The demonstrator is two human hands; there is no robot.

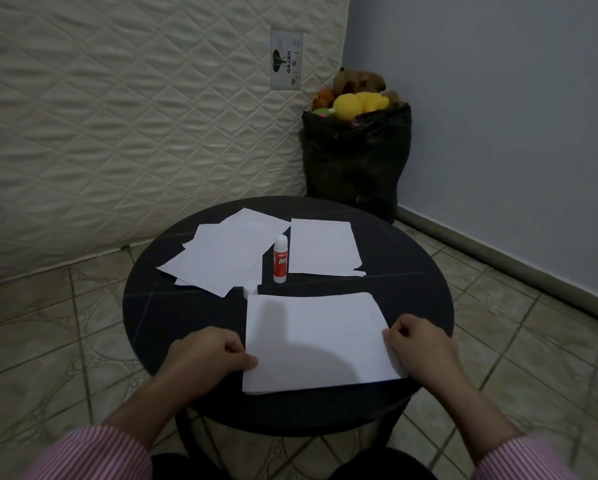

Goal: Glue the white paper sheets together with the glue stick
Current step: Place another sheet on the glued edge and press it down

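A round black table (145, 306) stands on a tiled floor (48, 341), with a quilted mattress (117, 116) leaning upright behind it.

At the near left edge of the table, the left hand (207, 355) is curled, its thumb lying on top of the left edge of the near paper sheets (315, 341) and the fingers folded beside and under that edge, so it pinches the paper there. The forearm runs back to a pink striped sleeve (93, 455).

Toward the far left of the tabletop lies a loose pile of white sheets (221, 254), fanned and overlapping at different angles. Just off its near right corner sits a small white cap (250, 289) (it touches the far left corner of the near sheets, or very nearly).

In the middle of the table the glue stick (280, 259) stands upright, white at the top with a red label, between the loose pile and a second stack of sheets (323, 247) toward the far right, close to both.

The near paper sheets lie flat at the near edge of the table, more than one layer showing along their near side.

At the near right edge, the right hand (419, 344) is also curled, its fingertips closed on the right edge of the same sheets.

Beyond the table's far right, a black bag (356, 161) of plush toys (356, 102) stands in the corner against a pale blue wall (498, 116).
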